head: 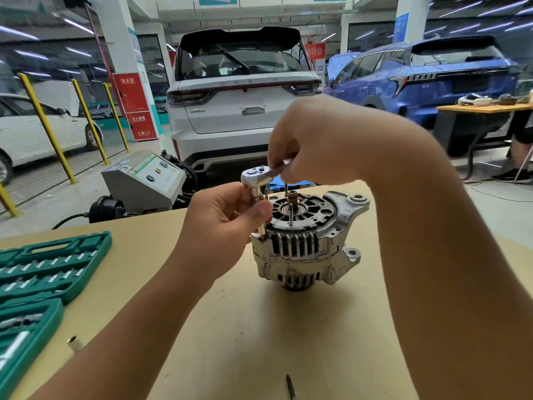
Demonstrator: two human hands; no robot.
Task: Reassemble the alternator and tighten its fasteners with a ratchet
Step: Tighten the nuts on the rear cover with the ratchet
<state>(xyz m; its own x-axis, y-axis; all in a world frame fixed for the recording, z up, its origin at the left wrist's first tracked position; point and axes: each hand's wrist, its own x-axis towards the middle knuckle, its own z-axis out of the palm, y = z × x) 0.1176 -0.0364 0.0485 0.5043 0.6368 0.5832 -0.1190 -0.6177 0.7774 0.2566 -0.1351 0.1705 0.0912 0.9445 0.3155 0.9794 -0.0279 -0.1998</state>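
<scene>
Alternator [305, 241] upright – right hand [314, 142] grips one ratchet [258, 176]; left hand [227, 217] pinches, seemingly, its socket extension [258, 210].

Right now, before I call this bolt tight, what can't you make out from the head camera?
- Ratchet handle: covered by the right hand.
- Socket on the bolt at the alternator rim: left hand thumb covers the extension, so seating is unclear.
- Socket case: cut off by the left edge; sizes too small to read.
- Dark tool: cut by the bottom edge.

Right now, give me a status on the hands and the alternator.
Left hand pinches the socket extension. Right hand grips the ratchet. Alternator upright on the table, through bolts sticking up. Nothing blocking.
</scene>
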